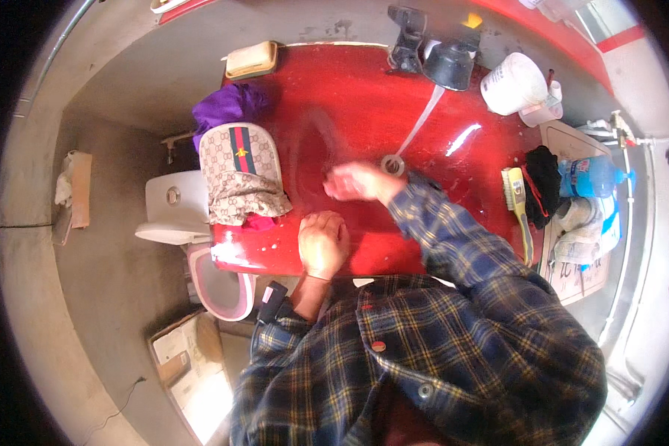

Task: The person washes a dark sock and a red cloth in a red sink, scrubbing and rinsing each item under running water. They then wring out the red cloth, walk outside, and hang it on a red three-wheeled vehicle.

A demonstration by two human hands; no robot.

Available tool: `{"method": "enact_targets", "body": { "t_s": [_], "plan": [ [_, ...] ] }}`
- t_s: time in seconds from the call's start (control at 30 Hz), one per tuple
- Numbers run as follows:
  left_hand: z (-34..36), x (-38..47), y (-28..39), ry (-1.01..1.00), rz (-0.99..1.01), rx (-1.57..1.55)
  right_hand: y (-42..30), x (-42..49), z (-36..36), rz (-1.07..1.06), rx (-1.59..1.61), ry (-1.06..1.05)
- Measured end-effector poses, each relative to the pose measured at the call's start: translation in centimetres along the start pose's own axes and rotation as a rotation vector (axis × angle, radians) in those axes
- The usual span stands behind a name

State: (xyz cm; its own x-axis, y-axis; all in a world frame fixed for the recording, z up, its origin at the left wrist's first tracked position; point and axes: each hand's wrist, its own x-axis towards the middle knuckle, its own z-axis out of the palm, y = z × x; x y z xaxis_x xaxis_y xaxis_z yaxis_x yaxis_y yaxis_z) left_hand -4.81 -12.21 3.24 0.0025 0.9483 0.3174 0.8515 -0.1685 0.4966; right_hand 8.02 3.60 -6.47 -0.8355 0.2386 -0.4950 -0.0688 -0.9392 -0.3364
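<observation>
My left hand [323, 245] is curled into a fist, low over the front part of the red basin [362, 111]. Nothing shows in its fingers, though its underside is hidden. Just beyond it, my right hand [359, 183] reaches in from the right, blurred, half unfolded and holding nothing visible. By my right wrist, a stream of water [422, 120] falls from a dark spout [449, 69] to the round metal drain [392, 164]. Left of both hands lies a patterned cap [240, 153] with a green and red stripe, a pink cloth [259, 223] partly under it.
Purple cloth [228, 106] lies behind the cap, near a soap dish [252, 60]. At right are a white tub [513, 83], a scrub brush [516, 200], a black cloth [542, 184] and a blue bottle [591, 177]. A toilet [175, 203] stands left of the basin.
</observation>
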Motion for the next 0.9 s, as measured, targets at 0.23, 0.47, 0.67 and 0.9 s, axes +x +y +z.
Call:
{"method": "enact_targets", "body": {
  "t_s": [0.23,0.47,0.67,0.9],
  "plan": [
    [-0.1,0.3,0.2,0.001,0.026,-0.015,-6.6,-11.0,-1.5,-0.135,-0.453,0.412],
    [0.0,0.2,0.0,-0.048,-0.016,0.03,-13.8,-14.6,2.1,-0.263,-0.275,-0.043],
    [-0.1,0.3,0.1,0.007,0.015,0.014,-11.0,-21.2,-7.9,-0.196,-0.818,0.697],
    [0.0,0.4,0.3,-0.004,-0.021,0.013,0.4,-15.0,-2.1,0.157,-0.199,0.341]
  ]
}}
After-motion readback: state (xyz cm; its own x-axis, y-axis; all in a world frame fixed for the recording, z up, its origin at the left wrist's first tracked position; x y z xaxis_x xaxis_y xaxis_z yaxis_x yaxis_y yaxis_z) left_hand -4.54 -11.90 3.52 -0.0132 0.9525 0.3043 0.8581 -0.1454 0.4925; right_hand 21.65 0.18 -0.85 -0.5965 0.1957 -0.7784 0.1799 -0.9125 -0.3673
